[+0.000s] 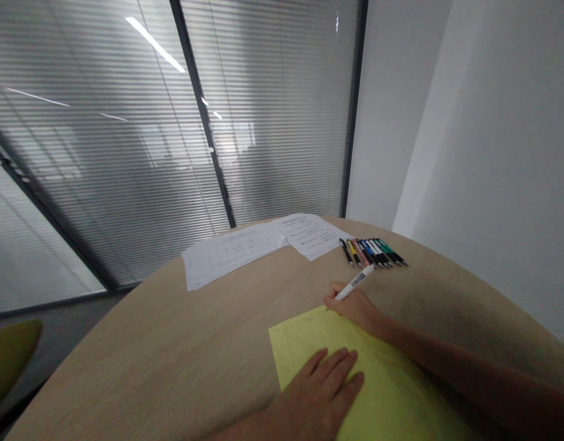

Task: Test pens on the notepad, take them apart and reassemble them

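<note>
A yellow sheet of paper [383, 386] lies on the table in front of me, with a few faint marks along its far edge. My left hand [319, 386] rests flat on the sheet, fingers stretched out and a little apart. Near the sheet's far edge, my right hand [355, 308] is closed around a white pen [355, 282]. The pen tilts up and to the right. Its tip is at the paper's top edge; whether it touches the paper is too small to tell.
Several pens [371, 252] in various colours lie in a row beyond my right hand. White printed sheets [236, 251] overlap at the back of the round wooden table [194, 349]. A glass partition with blinds [273, 122] and a white wall [507, 184] stand behind; a green chair [10, 355] is at left.
</note>
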Demonstrator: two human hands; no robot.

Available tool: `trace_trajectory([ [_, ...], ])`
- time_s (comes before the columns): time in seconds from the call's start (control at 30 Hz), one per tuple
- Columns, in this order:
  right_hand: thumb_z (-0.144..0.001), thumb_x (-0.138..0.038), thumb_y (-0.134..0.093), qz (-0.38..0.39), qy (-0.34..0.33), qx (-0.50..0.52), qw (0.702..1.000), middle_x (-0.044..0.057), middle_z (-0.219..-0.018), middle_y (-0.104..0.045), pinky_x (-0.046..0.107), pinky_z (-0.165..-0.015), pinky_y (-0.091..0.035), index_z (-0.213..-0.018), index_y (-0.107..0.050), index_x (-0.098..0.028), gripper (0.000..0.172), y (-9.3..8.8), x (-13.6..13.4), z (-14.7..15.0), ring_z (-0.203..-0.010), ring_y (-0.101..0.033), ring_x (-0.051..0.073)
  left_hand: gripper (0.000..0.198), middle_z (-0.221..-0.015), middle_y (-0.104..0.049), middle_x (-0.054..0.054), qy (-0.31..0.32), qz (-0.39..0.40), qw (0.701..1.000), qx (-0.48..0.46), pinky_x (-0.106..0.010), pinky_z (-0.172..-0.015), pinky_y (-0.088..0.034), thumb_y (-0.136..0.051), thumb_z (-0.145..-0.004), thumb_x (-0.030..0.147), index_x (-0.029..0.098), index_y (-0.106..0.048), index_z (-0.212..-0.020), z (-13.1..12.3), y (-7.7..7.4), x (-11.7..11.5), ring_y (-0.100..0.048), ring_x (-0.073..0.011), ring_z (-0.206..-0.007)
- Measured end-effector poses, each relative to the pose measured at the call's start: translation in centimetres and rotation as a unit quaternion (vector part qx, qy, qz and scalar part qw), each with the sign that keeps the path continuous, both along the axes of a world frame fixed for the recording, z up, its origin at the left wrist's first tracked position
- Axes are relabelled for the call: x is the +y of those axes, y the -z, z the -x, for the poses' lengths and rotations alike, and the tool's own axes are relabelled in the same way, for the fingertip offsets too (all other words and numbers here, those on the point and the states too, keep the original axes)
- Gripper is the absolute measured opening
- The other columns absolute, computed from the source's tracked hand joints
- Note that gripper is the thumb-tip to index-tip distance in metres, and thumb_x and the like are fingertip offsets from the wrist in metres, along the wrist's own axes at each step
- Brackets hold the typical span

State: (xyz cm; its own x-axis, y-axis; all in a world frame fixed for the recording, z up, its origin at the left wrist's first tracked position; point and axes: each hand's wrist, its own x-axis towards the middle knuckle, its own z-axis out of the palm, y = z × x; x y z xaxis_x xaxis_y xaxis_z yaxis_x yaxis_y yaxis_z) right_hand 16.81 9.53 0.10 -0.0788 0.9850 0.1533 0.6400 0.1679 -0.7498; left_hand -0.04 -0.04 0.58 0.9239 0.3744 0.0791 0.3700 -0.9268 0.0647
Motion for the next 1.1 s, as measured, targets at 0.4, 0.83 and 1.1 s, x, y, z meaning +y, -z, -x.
trace_trajectory([
  [0.4,-0.061,-0.019,-0.049,-0.012,0.002,-0.005,1.0,-0.008,-0.043,-0.036,0.017,-0.044,-0.023,-0.052,-0.037,-0.019,0.015,-0.25,-0.13,-0.1,-0.046,-0.034,0.007,0.046,-0.137,-0.026,-0.016,0.001,-0.015,1.0,0.003,-0.042,-0.1,-0.024,-0.037,-0.088,0.03,0.01,-0.027,-0.128,-0.01,-0.23,-0.07,-0.021,-0.0244,-0.126],
  [0.83,-0.063,-0.025,-0.049,-0.016,0.008,-0.015,1.0,-0.008,-0.043,-0.037,0.019,-0.042,-0.024,-0.052,-0.037,-0.019,0.017,0.09,0.05,-0.17,-0.044,-0.035,0.007,0.047,-0.138,-0.025,-0.016,0.003,0.0,1.0,0.003,-0.042,-0.1,-0.024,-0.034,-0.088,0.032,0.01,-0.025,-0.129,-0.05,-0.37,-0.09,-0.021,-0.0242,-0.126],
  [1.1,-0.064,-0.029,-0.051,0.001,0.002,0.012,1.0,-0.006,-0.043,-0.042,0.019,-0.04,-0.025,-0.054,-0.041,-0.019,0.017,-0.02,0.02,0.0,-0.042,-0.038,0.008,0.049,-0.137,-0.027,-0.016,-0.003,-0.002,1.0,0.0,-0.042,-0.1,-0.023,-0.038,-0.087,0.034,0.01,-0.027,-0.128,-0.04,-0.53,-0.13,-0.021,-0.0242,-0.126],
])
